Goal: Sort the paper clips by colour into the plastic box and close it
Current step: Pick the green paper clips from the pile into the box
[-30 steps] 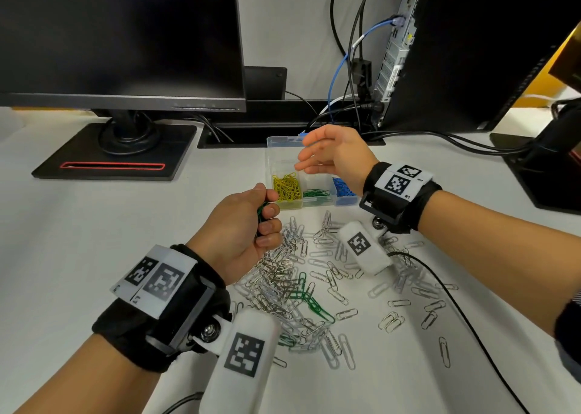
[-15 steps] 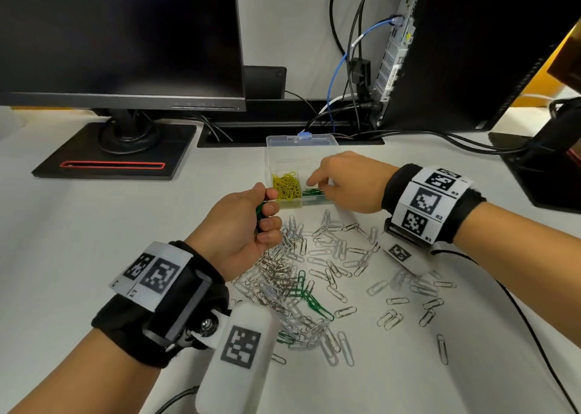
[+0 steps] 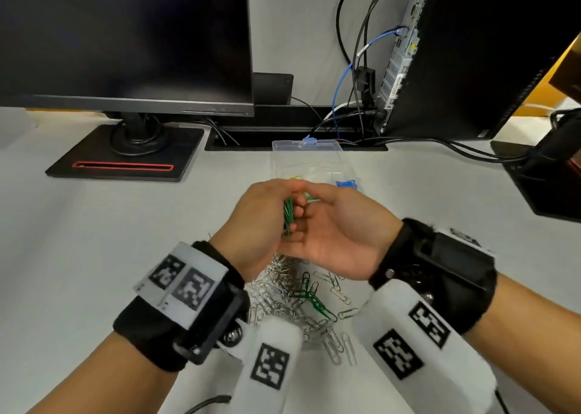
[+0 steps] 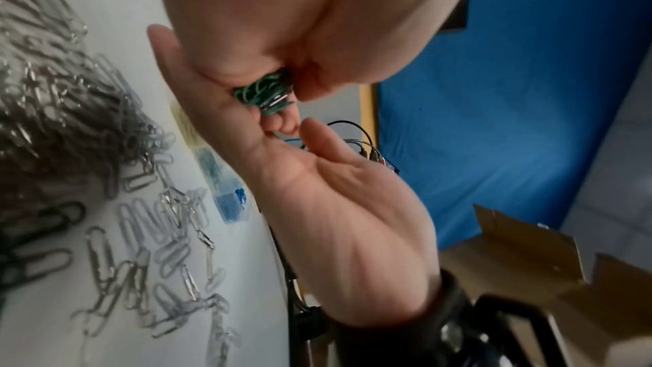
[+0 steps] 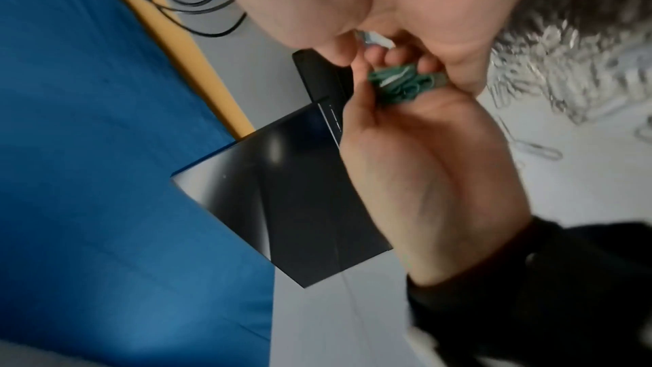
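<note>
My left hand point(image 3: 267, 218) grips a bunch of green paper clips point(image 3: 287, 215) in its fist, just above the table. My right hand point(image 3: 333, 234) lies palm up against it, fingers cupped under the bunch and thumb apart. The green paper clips point(image 4: 264, 94) show between both hands in the wrist views too point(image 5: 402, 80). Behind the hands stands the clear plastic box point(image 3: 305, 154) with its lid open, partly hidden; yellow clips point(image 3: 295, 178) and blue clips point(image 3: 345, 183) lie in it. A pile of silver clips point(image 3: 283, 275) with a few green clips point(image 3: 314, 300) lies below the hands.
A monitor stand point(image 3: 125, 152) sits at the back left, a computer tower point(image 3: 456, 67) with cables point(image 3: 355, 99) at the back right. A black device point(image 3: 550, 177) stands at the right edge. A cardboard box point(image 4: 529, 275) lies beyond the table.
My right hand has come back from the box, turned palm up and met my left hand. My left hand has shifted right toward it, still holding the green clips.
</note>
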The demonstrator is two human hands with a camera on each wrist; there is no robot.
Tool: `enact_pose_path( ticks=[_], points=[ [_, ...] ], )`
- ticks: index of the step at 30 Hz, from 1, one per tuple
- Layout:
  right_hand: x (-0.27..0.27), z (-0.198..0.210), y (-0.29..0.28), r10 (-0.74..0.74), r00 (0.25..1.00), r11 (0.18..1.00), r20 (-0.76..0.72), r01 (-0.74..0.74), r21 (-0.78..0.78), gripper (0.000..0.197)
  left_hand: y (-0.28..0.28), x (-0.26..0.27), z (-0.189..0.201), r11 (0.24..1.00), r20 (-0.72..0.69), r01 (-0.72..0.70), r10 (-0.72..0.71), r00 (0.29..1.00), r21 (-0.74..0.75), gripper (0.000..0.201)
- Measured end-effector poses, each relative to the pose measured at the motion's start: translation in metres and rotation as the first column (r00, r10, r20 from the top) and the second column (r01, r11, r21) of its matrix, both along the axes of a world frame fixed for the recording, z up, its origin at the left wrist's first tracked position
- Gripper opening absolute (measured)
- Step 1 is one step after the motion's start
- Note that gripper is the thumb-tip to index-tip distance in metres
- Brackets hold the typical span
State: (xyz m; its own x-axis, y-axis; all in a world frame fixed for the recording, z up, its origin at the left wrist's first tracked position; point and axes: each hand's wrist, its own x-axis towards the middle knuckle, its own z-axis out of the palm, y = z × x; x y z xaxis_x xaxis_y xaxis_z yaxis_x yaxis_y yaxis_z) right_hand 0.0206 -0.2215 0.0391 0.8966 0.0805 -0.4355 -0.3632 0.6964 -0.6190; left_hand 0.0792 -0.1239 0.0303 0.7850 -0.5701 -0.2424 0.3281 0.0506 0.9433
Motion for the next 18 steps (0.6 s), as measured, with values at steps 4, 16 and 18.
enact_pose_path(
  ticks=[4,16,18],
  points=[
    [0.004,-0.001,0.01,-0.103,0.993,0.989,-0.052,0.108,0.098,0.023,0.0,-0.006,-0.004,0.987,0.192,-0.003,-0.028,0.981,0.159,0.034],
    [-0.017,0.003,-0.014,0.037,0.999,0.994,-0.004,-0.037,-0.106,0.022,0.009,0.014,0.006,0.966,-0.475,0.075,-0.188,0.86,-0.247,0.035],
    [-0.02,0.003,-0.022,0.039,0.999,0.929,0.03,-0.025,-0.37,0.025,0.01,0.014,0.01,0.951,-0.55,0.059,-0.225,0.804,-0.302,0.04]
  ],
)
